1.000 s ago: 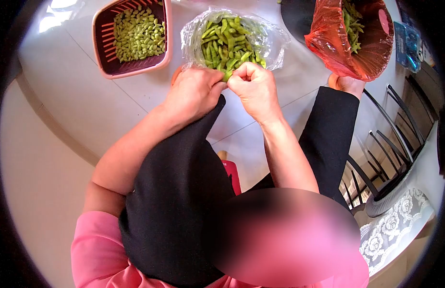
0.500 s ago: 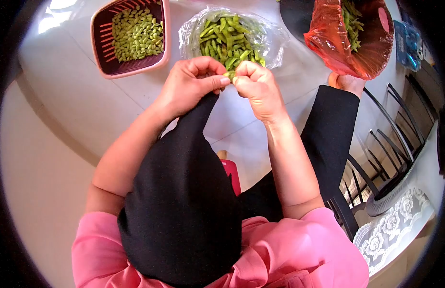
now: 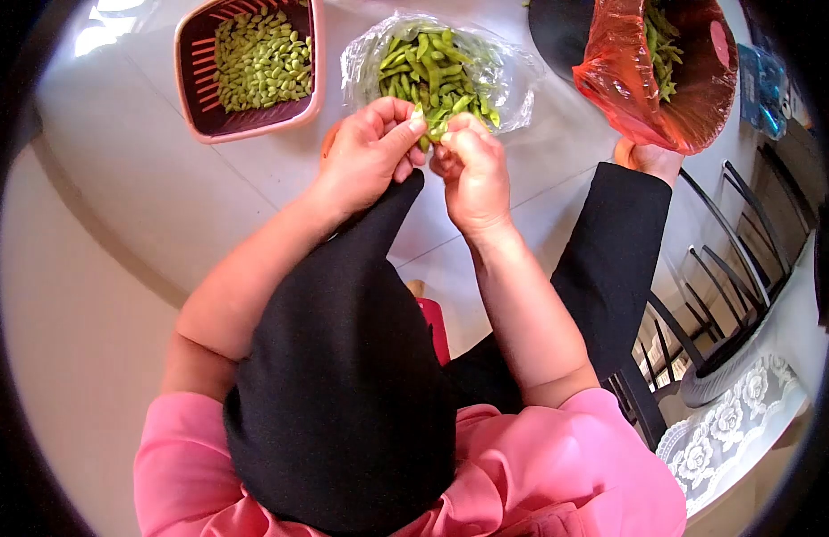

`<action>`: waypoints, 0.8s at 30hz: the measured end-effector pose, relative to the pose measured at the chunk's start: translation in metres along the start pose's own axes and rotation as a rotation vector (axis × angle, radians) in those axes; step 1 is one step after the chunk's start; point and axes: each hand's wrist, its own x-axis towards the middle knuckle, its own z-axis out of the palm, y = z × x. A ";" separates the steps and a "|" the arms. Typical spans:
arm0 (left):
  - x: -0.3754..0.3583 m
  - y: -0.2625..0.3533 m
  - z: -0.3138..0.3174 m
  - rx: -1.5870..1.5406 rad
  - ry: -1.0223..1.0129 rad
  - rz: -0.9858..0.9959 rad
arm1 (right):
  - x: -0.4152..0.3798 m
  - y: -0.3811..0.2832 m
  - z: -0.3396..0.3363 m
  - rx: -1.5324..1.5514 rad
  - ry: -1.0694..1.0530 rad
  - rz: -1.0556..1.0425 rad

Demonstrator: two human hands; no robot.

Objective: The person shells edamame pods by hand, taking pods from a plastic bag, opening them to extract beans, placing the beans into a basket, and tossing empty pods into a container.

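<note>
A green soybean pod (image 3: 435, 132) is pinched between my two hands, partly covered by the fingers. My left hand (image 3: 371, 150) is closed on it, thumb tip against forefinger, with a bit of green showing above the thumb. From the other side my right hand (image 3: 475, 174) grips the pod with thumb and curled fingers. Just beyond the fingertips, a clear plastic bag (image 3: 514, 82) lies spread on the floor, holding a heap of whole soybean pods (image 3: 425, 64). To the left stands a pink basket (image 3: 319, 63) with many loose shelled beans (image 3: 262, 67) inside.
A red plastic bag (image 3: 602, 76) stands open at the upper right, with green pods or hulls (image 3: 662, 54) in it. My bare foot (image 3: 651, 159) is just below that bag. Black metal racks (image 3: 714, 295) and a lace-patterned cover (image 3: 723, 421) are on the right.
My right hand has turned and dropped slightly, its thumb now on top. The fingertips have parted a little, showing more green between them. The view has shifted slightly.
</note>
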 end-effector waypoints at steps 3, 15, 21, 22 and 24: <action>-0.002 0.003 0.006 0.180 0.131 0.095 | -0.007 0.000 0.006 -0.441 0.022 -0.379; -0.004 0.001 0.003 0.141 0.095 0.315 | 0.000 -0.017 0.003 -0.187 -0.274 0.053; -0.003 0.005 -0.001 -0.302 0.000 0.056 | 0.001 -0.018 -0.005 0.053 -0.315 0.191; -0.003 0.007 -0.002 -0.334 -0.025 0.051 | 0.000 -0.019 -0.004 0.061 -0.322 0.181; -0.005 0.011 -0.003 -0.395 0.008 0.026 | 0.001 -0.020 -0.005 0.069 -0.329 0.172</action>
